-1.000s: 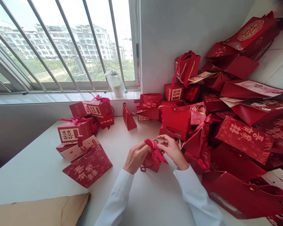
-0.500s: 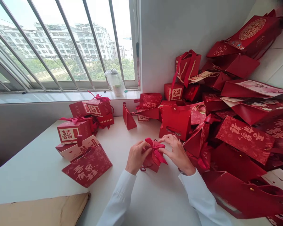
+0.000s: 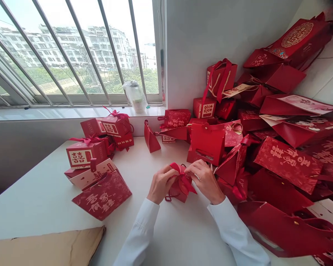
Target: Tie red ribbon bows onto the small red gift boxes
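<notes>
A small red gift box (image 3: pixel 177 193) sits on the white table in front of me, topped by a red ribbon bow (image 3: pixel 180 170). My left hand (image 3: pixel 161 183) pinches the bow's left loop between thumb and fingers. From the other side, my right hand (image 3: pixel 207 180) has its fingertips closed on the ribbon close to the knot. One ribbon tail hangs down over the box's right side. A dark red cord handle (image 3: pixel 168 198) shows at the lower left of the box. My fingers partly cover the ribbon.
To the right rises a big pile of red gift boxes (image 3: pixel 288 159). Another group of red boxes (image 3: pixel 83 155) stands at the left. A cardboard sheet (image 3: pixel 47 247) lies at the front left. A bagged cup (image 3: pixel 135 98) is on the sill by the barred window.
My right hand has shifted left toward the knot, and its fingers have drawn together on the ribbon. My left hand and the box stay nearly in place.
</notes>
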The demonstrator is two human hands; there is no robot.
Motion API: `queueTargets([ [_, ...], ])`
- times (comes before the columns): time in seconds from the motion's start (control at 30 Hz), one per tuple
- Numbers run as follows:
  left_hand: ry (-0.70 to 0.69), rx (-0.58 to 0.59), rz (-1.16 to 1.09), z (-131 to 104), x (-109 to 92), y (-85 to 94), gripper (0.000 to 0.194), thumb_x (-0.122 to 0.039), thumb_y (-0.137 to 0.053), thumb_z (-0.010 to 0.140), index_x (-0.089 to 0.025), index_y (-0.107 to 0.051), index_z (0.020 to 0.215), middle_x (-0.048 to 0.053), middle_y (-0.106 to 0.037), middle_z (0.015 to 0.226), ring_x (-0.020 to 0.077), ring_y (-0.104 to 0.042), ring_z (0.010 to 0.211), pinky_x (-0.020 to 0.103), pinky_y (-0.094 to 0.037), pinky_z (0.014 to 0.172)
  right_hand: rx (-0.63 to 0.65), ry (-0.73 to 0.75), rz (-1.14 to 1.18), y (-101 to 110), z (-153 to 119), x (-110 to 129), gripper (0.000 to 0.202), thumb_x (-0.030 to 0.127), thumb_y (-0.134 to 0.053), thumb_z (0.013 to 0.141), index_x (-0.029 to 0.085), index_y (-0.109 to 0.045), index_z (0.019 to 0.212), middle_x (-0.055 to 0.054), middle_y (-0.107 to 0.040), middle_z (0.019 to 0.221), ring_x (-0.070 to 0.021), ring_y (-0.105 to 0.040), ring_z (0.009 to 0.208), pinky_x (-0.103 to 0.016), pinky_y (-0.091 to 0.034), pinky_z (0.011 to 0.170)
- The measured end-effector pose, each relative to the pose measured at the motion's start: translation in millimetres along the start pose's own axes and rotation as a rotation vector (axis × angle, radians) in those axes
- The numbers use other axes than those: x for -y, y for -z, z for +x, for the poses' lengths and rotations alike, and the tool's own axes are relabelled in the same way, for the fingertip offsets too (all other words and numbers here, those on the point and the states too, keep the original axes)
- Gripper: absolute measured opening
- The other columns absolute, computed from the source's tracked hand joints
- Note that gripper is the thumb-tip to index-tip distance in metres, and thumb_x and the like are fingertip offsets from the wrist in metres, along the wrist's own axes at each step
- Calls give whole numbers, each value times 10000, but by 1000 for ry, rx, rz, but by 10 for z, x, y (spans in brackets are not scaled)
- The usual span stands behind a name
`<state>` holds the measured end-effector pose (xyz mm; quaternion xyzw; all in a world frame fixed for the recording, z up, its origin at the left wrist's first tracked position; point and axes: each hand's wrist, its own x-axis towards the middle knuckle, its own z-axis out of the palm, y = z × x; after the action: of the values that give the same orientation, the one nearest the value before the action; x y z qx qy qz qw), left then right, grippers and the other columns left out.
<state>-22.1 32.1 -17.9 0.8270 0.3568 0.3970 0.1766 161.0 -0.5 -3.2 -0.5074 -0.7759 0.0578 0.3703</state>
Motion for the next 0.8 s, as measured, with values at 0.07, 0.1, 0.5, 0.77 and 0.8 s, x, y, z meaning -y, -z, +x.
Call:
queueTargets([
  [0.07, -50, -15, 20, -7, 40, -2, 278, -262, -423, 914, -201, -673, 810, 25, -568, 747, 102, -515, 650, 207, -430, 611, 4, 22, -10, -11, -23, -6, 226, 122, -455, 897, 229, -638, 820, -32, -625, 832, -204, -491, 847, -344, -409, 777],
  [0.1, -68, -25, 30, -10, 60, -5, 287, -267, -423, 916, -202, -680, 805, 24, -564, 732, 104, -511, 644, 211, -429, 607, 4, 26, -11, -17, -31, -11, 236, 118, -447, 898, 229, -636, 812, -33, -622, 829, -204, -488, 846, -342, -409, 772],
  [0.5, -161, -80, 124, -46, 171, -4, 335, -279, -425, 921, -211, -721, 779, 7, -523, 640, 101, -480, 589, 224, -411, 579, -80, 36, 5, -99, -79, -40, 300, 60, -429, 876, 230, -675, 844, -51, -573, 839, -196, -468, 849, -319, -433, 762],
  [0.77, -216, -34, 242, -37, 139, 101, 266, -186, -409, 918, -219, -670, 877, 42, -627, 808, 134, -510, 710, 260, -440, 679, -142, -35, 39, -55, -116, -84, 232, 51, -420, 836, 220, -554, 752, -42, -563, 875, -207, -483, 877, -345, -415, 780],
  [0.8, -217, -26, 260, -34, 129, 112, 257, -180, -405, 917, -215, -659, 902, 45, -635, 826, 139, -509, 725, 266, -443, 691, -147, -48, 63, -40, -115, -82, 213, 50, -421, 821, 222, -542, 793, -42, -566, 902, -209, -491, 896, -353, -413, 801],
])
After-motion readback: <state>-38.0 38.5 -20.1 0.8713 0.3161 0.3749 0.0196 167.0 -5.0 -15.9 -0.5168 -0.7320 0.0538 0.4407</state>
